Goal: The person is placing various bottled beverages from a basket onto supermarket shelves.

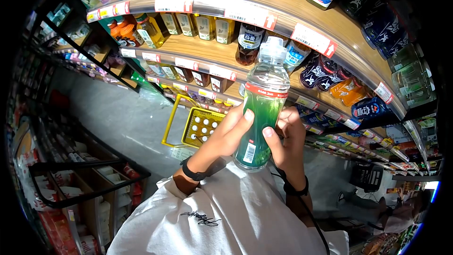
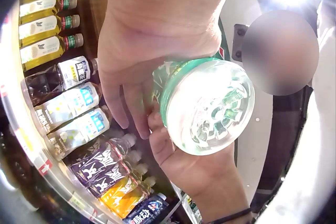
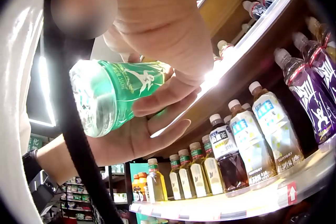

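Note:
A clear-capped plastic bottle (image 1: 258, 122) with a green label and red band stands tilted before the chest, cap toward the shelf. My left hand (image 1: 227, 133) holds its left side, thumb on the label and fingers behind it. From the right, my right hand (image 1: 289, 147) grips it too, thumb pressed low on the label near a white barcode patch. The clear ridged base of the bottle (image 2: 212, 111) faces the camera in the left wrist view. Fingers of both hands overlap around the bottle (image 3: 128, 90) in the right wrist view.
A drinks shelf (image 1: 188, 49) curves across the front, with dark tea bottles (image 1: 249, 42) and purple-labelled bottles (image 1: 314, 73) close behind the held one. Below stands a yellow basket (image 1: 196, 127) on the grey floor. Another shelf unit (image 1: 85, 208) is at left; a black basket (image 1: 367, 177) lies right.

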